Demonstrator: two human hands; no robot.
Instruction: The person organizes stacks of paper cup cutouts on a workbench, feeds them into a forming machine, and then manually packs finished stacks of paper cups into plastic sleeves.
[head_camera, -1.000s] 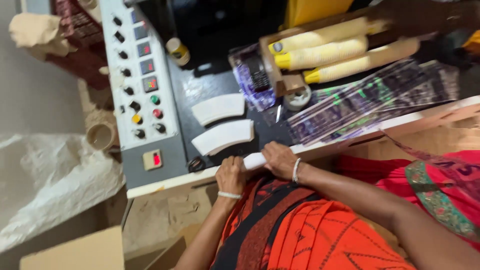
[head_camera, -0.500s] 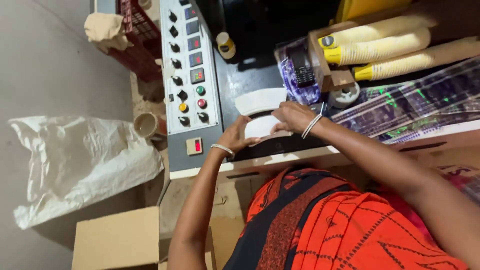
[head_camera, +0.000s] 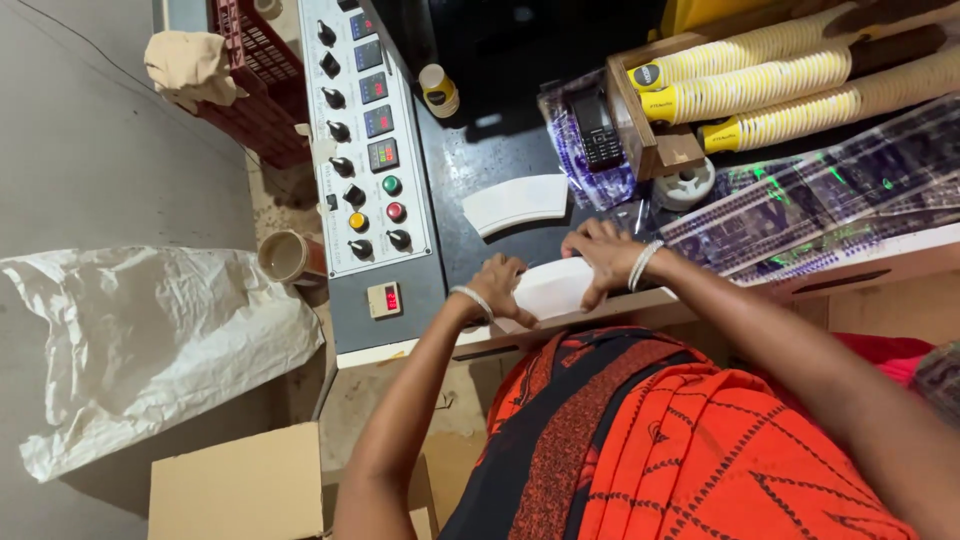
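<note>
White paper stack (head_camera: 555, 290) | both hands, left hand (head_camera: 500, 288) and right hand (head_camera: 600, 258), had closed round it | drawn nearer than a second before, second stack (head_camera: 515, 203) lay just beyond.

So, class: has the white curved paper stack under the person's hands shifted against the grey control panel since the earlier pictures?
Cannot tell: the head camera itself moved. The paper stack lies beside the control panel at the table's near edge, as before, under the left hand and right hand.

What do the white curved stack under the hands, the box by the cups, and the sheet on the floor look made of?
Stack, under left hand and right hand: likely matte white paperboard; thin, flat, fan-shaped blanks. Box beside the cup stacks: seemingly bare wood, brown with thick walls. Floor sheet: probably thin plastic film or paper, crumpled, faintly glossy.
</note>
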